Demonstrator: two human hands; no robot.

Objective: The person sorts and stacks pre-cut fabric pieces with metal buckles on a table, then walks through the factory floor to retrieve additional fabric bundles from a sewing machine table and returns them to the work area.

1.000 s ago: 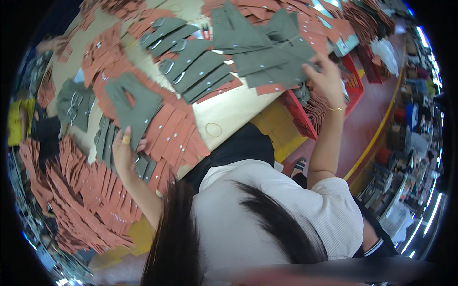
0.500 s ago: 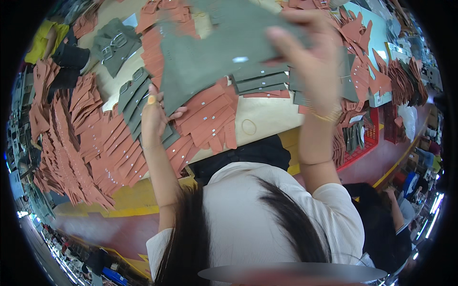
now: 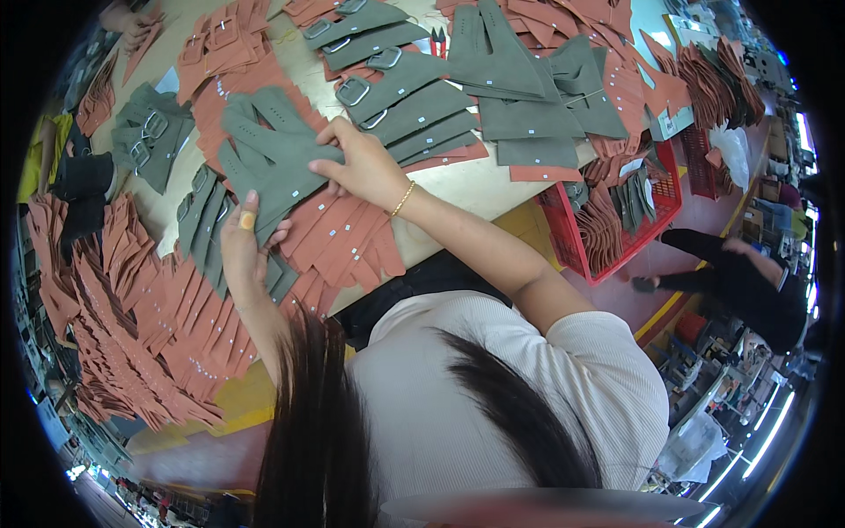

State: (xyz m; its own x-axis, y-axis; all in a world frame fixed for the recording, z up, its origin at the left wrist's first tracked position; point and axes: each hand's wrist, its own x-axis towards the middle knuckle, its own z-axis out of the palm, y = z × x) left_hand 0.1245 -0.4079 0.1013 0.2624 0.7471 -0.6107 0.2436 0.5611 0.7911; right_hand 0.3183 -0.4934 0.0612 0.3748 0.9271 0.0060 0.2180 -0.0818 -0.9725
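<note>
Between my two hands is a grey-green leather piece (image 3: 268, 163) with strap-like ends punched with rows of holes. My left hand (image 3: 245, 246) pinches its lower corner, thumb up, a yellowish band round the thumb. My right hand (image 3: 359, 165), with a gold bracelet at the wrist, grips its right edge between thumb and fingers. Under and beside my left hand lie overlapping green buckled pieces (image 3: 204, 224). Orange-brown leather pieces (image 3: 330, 231) fan out just below my right hand. Farther right, green pieces with metal buckles (image 3: 409, 97) overlap in a row, beside a pile of green strap-ended pieces (image 3: 519, 92).
Many orange pieces (image 3: 132, 308) cover the table's left side. A red crate (image 3: 607, 255) with orange and green pieces stands right of the table. A dark-clothed person (image 3: 748, 277) is in the aisle. Another person's hand (image 3: 134, 31) holds an orange piece at the far left.
My right hand has come down and leftward from above the table, bringing the green piece over near my left hand. The whole view has shifted, showing more of the right side.
</note>
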